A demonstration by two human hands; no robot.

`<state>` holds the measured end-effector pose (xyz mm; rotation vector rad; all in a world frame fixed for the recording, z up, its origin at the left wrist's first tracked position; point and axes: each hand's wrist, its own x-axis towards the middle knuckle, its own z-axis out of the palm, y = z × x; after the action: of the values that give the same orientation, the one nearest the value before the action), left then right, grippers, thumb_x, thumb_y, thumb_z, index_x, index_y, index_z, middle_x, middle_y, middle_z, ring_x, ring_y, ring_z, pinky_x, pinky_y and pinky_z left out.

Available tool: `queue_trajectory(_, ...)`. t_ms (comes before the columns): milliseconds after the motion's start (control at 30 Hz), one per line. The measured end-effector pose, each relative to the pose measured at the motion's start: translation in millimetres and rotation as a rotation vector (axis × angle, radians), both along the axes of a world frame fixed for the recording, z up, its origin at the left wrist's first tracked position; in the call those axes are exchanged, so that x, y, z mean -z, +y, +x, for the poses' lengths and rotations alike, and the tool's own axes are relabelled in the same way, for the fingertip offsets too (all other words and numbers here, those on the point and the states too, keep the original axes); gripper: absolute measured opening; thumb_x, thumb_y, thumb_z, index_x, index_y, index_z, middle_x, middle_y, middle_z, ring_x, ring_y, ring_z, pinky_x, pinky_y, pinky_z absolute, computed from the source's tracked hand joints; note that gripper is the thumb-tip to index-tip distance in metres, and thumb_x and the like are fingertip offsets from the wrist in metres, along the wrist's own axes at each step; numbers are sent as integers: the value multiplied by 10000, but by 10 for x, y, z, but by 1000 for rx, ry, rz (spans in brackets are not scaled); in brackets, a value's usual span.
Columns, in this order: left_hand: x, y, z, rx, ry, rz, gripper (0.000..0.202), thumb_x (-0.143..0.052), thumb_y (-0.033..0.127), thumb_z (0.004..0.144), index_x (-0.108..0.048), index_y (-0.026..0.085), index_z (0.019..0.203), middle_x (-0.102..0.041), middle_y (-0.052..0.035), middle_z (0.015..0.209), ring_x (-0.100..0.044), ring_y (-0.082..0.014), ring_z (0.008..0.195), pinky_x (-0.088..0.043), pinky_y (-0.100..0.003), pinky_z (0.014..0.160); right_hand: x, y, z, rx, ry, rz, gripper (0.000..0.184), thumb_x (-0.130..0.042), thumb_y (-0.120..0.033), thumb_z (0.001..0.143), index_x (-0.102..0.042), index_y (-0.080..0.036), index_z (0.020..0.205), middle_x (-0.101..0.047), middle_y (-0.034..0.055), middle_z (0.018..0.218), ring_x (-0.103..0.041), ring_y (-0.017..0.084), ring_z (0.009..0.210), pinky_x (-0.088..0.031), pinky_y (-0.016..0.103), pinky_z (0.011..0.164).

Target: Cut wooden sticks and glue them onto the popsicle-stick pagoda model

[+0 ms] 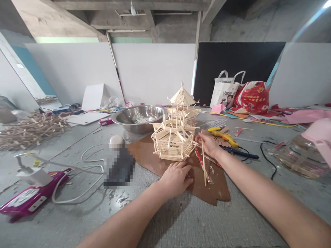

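A pagoda-like model [174, 141] built of thin wooden sticks stands on a brown mat [147, 151], with open-sided tiers. Behind it rises a pointed stick roof [181, 95]. My left hand [176, 179] rests palm down on the mat just in front of the model, fingers outstretched and holding nothing. At the model's right side, my right hand [209, 144] has its fingers closed on a thin wooden stick [204, 165], which slants down toward the mat. Whether those fingertips also touch the model is hidden. Red-and-white paper strips [199, 157] lie beside the stick.
A metal basin [139, 119] stands behind at left. Right of the model lie a yellow glue gun [226, 137] and a blue-handled tool [243, 153]. Purple power strip [33, 194], white cable, clear jar [297, 156], red bag [253, 98] and heaped sticks [33, 129] surround the area.
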<state>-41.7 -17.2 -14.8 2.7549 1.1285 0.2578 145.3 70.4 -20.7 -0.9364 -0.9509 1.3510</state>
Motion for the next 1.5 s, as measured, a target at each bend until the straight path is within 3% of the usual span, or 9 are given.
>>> queue_trajectory(233,-208,-15,-101,7,118,-77,295,-450,346,732,-510,211,987,-570,-65,973,-529,-228,916,-415,-338,761,13,-166,19,-28,22,0,252,-585,-389,630,-519,-177,511,-514,-32,548,-490,87,542,-396,209,542)
queue_trajectory(433,-319,6,-217,-77,258,-139,319,-403,411,740,-538,200,938,-619,-81,905,-566,-250,862,-428,-352,703,38,-376,2,-98,48,23,284,-599,-419,622,-542,-170,497,-530,-13,576,-511,104,590,-413,231,616)
queue_trajectory(633,-415,97,-338,-116,294,-185,355,-346,445,752,-587,186,786,-622,-84,902,-567,-229,843,-428,-329,703,24,-515,-48,-278,-12,74,315,-530,-416,699,-577,-165,516,-540,0,591,-526,114,676,-398,226,678)
queue_trajectory(833,-469,237,-486,-185,298,-212,338,-333,406,761,-584,190,831,-629,-76,863,-576,-207,774,-430,-295,634,-77,-673,-115,-409,-194,103,318,-458,-400,730,-597,-175,554,-614,38,847,-553,161,855,-360,280,817)
queue_trajectory(933,-492,244,-504,-209,302,-222,361,-325,430,761,-586,194,845,-636,-73,826,-582,-208,728,-429,-291,600,-96,-683,-58,-338,-278,78,324,-446,-375,716,-552,-168,489,-635,45,818,-584,161,750,-398,281,743)
queue_trajectory(1033,-490,208,-463,-211,304,-207,361,-326,421,763,-599,188,798,-634,-80,822,-583,-220,731,-432,-310,619,-47,-591,57,-130,-222,41,336,-455,-367,684,-443,-174,408,-634,40,648,-560,150,547,-425,285,561)
queue_trajectory(1167,-440,154,-382,-188,267,-191,284,-381,358,743,-587,197,853,-626,-78,872,-577,-239,802,-434,-335,681,42,-430,155,109,-125,21,270,-506,-329,631,-455,-182,410,-628,26,697,-565,164,688,-428,263,582)
queue_trajectory(1367,-334,139,-332,-134,221,-150,258,-422,311,724,-536,193,923,-596,-86,975,-556,-247,878,-430,-349,721,82,-405,78,75,-126,86,170,-540,-306,601,-571,-191,478,-613,6,933,-535,180,880,-413,263,725)
queue_trajectory(1500,-303,153,-338,-128,204,-128,281,-418,345,729,-512,198,949,-588,-84,994,-550,-241,890,-428,-344,727,108,-432,57,0,-191,52,196,-529,-348,623,-614,-195,534,-632,16,768,-555,176,773,-422,258,660)
